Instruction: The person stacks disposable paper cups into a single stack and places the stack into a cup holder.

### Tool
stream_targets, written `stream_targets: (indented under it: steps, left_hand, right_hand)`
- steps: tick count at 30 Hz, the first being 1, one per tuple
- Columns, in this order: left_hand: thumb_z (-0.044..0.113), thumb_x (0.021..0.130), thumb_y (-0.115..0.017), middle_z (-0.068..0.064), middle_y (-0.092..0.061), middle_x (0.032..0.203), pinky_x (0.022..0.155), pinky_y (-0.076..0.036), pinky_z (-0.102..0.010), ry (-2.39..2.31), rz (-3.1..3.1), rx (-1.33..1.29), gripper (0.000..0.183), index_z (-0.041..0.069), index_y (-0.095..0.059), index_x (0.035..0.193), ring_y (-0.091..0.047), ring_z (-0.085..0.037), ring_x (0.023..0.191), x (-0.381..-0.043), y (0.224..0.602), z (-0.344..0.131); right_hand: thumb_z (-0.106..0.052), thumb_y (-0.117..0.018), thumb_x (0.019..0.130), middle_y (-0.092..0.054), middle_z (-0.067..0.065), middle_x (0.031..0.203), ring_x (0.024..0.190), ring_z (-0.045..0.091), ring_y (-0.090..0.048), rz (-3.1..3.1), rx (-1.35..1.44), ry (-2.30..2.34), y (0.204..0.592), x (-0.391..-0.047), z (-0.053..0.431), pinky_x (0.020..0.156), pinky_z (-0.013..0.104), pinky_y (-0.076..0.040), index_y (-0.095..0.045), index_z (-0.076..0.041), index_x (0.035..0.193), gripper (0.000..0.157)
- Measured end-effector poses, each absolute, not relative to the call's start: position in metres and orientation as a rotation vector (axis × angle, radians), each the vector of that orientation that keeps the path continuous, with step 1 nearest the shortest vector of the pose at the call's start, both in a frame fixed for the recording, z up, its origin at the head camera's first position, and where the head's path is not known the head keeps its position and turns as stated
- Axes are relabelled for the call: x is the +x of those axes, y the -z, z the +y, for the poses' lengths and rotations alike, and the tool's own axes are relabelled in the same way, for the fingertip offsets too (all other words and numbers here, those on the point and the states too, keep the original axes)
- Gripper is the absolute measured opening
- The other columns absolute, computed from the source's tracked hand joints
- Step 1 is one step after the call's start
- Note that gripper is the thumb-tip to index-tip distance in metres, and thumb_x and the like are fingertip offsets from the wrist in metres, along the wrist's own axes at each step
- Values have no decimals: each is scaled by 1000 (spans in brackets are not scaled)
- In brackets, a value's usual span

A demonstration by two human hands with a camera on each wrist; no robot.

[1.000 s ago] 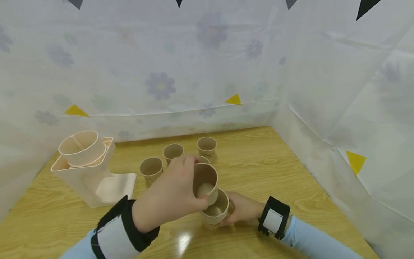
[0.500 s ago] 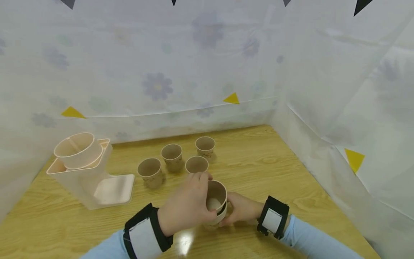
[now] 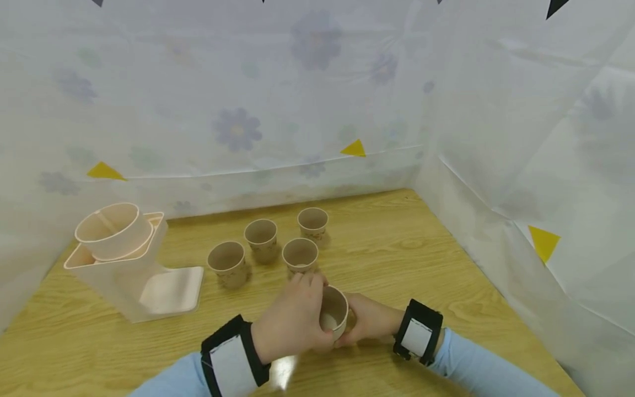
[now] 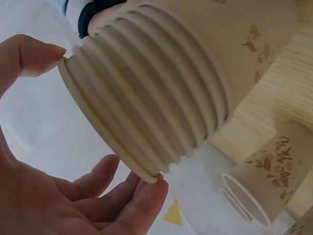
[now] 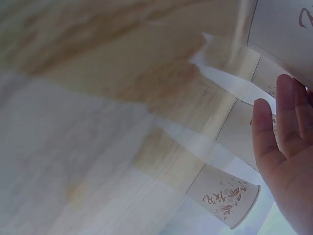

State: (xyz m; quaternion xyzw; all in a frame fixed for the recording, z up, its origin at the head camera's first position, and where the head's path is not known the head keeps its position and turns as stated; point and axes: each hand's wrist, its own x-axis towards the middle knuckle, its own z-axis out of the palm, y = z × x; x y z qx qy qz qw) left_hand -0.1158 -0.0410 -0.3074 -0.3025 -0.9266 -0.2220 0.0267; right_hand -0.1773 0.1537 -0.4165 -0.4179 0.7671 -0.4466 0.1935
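Observation:
A stack of nested brown-printed paper cups [image 4: 142, 88] stands near the table's front; in the left wrist view several rims sit close together. My left hand [image 3: 292, 317] pinches the topmost cup [image 3: 333, 309] by its rim, thumb on the near side and fingers on the far side. Lower on the stack's right side, my right hand [image 3: 369, 317] holds it with the thumb in front. The right wrist view shows those fingers [image 5: 266, 132] beside the cup wall [image 5: 283, 34]. Just behind the left hand is a single upright paper cup [image 3: 300, 255].
More upright cups stand farther back: one at left [image 3: 227, 264], one in the middle [image 3: 261, 240], one at the rear [image 3: 313, 222]. A cream plastic stand [image 3: 171, 289] with a round open piece [image 3: 109, 231] on top is at left. White curtains [image 3: 496, 110] enclose the table.
My left hand has moved right and down, bringing its cup from above the stack into the cups my right hand holds. The right hand has stayed about where it was.

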Motion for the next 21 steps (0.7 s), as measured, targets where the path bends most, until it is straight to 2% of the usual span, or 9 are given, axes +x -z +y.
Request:
stream_targets:
  steps: [5,9,12,16,21]
  left_hand:
    - [32,70,-74,-20,-60,112,87,-50,-43,888,-2994,-853,68,-8,-52,120,-53,-29,103,-137,302,-48]
    - [37,76,-71,-23,-59,121,92,-49,-46,898,-2990,-593,69,-7,-53,125,-55,-33,110,-170,304,-55]
    - [42,76,-69,-25,-56,124,91,-51,-46,732,-3020,-429,73,-7,-51,126,-51,-36,113,-192,315,-56]
    - [48,73,-71,-28,-54,122,88,-52,-47,553,-3052,-342,81,-10,-49,124,-48,-40,112,-211,333,-53]
    - [44,73,-72,-29,-58,114,86,-53,-49,499,-3070,-329,74,-11,-52,119,-51,-41,107,-220,345,-52]
  right_hand:
    - [-27,-78,71,-63,8,122,112,13,-55,2162,-1198,1241,416,-179,155,103,43,-41,-53,-10,127,63]
    - [-23,-80,68,-63,9,122,114,13,-54,2175,-1163,1254,414,-178,155,104,46,-40,-54,-9,127,66]
    - [-21,-81,66,-64,10,122,113,13,-54,2186,-1137,1259,415,-177,155,104,47,-40,-55,-7,126,67]
    - [-22,-81,66,-64,9,122,113,13,-54,2190,-1127,1256,417,-176,154,104,46,-40,-55,-8,126,67]
    - [-24,-81,66,-64,7,121,112,12,-54,2199,-1117,1247,420,-176,151,102,43,-41,-55,-11,126,67]
